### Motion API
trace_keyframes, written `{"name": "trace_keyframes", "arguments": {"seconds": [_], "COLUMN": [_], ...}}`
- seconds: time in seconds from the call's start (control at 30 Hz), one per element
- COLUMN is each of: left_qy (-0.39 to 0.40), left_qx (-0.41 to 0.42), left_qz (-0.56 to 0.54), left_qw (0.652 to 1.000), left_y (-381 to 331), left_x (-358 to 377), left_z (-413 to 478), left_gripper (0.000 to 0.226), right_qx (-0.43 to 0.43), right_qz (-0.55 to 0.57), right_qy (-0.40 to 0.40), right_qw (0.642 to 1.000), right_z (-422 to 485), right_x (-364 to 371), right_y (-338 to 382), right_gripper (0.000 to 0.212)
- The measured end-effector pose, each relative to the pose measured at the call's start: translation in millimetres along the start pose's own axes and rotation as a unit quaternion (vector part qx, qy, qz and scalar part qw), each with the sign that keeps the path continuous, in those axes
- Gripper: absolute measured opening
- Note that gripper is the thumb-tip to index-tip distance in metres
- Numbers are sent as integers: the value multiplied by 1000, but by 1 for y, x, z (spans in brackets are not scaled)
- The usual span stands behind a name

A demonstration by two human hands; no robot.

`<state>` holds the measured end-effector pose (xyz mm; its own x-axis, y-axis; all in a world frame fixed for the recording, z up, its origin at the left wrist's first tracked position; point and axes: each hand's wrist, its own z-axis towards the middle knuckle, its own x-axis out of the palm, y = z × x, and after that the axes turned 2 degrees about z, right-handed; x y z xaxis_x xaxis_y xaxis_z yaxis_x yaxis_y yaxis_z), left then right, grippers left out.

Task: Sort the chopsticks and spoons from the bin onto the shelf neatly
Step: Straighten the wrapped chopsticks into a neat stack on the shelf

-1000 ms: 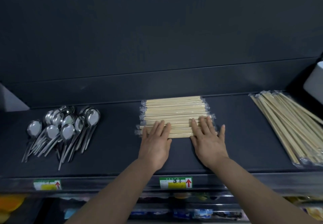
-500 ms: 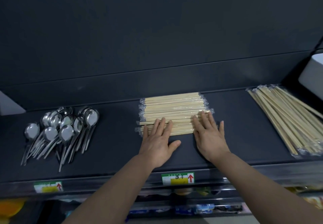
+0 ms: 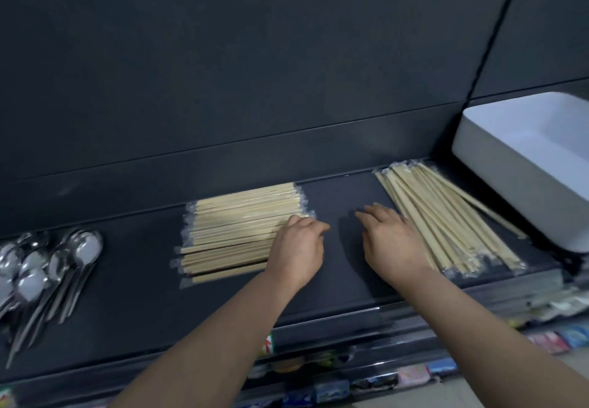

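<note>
Left hand (image 3: 296, 250) curls over the chopsticks (image 3: 239, 226), grip hidden; right hand (image 3: 393, 243) lies loose.

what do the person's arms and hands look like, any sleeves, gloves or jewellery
Both are bare. The left hand and right hand wear no gloves, and no rings show on the fingers. The left forearm and right forearm are uncovered to the frame edge: no sleeves, watch or bracelets in view. Motion blur could hide small details.

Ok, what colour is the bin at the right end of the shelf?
Plain white; the bin shows clearly in the head view, against the dark shelf.
</note>
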<state>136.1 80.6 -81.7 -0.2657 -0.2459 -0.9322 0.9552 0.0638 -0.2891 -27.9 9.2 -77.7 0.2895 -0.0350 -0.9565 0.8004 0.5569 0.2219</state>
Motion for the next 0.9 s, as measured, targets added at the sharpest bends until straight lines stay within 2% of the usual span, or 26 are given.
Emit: {"name": "trace_keyframes", "arguments": {"seconds": [0.1, 0.23, 0.37, 0.43, 0.47, 0.5, 0.53, 0.6, 0.77, 0.9], "left_qy": [30, 94, 111, 103, 98, 89, 85, 79, 85, 106], "left_qx": [-16, -93, -211, -257, -275, -292, -304, -331, -388, -396], "left_qz": [-54, -144, -257, -298, -302, -300, -296, -281, -292, -285], "left_qw": [998, 981, 937, 914, 908, 904, 902, 898, 870, 866], "left_y": [-42, -85, -112, -126, -133, -140, -147, -160, -180, -181], "left_x": [11, 30, 50, 57, 61, 62, 65, 66, 72, 75], "left_z": [24, 55, 82, 94, 100, 106, 111, 119, 138, 144], "left_gripper": [34, 38, 42, 33, 13, 13, 33, 44, 39, 30], "right_qx": [32, 72, 88, 75, 63, 49, 38, 24, 37, 46], "right_qz": [-18, -24, -19, -12, 1, 20, 39, 60, 100, 151], "right_qy": [0, 10, 52, 71, 71, 68, 66, 76, 118, 96], "right_qw": [999, 997, 995, 995, 996, 996, 996, 995, 987, 983], "right_z": [2, 6, 7, 6, 6, 5, 5, 6, 9, 8], "right_x": [-14, -26, -37, -35, -33, -31, -29, -29, -34, -31], "right_y": [-36, -84, -127, -145, -153, -159, -165, -170, -182, -184], "right_gripper": [45, 44, 52, 40, 28, 20, 18, 24, 38, 37]}}
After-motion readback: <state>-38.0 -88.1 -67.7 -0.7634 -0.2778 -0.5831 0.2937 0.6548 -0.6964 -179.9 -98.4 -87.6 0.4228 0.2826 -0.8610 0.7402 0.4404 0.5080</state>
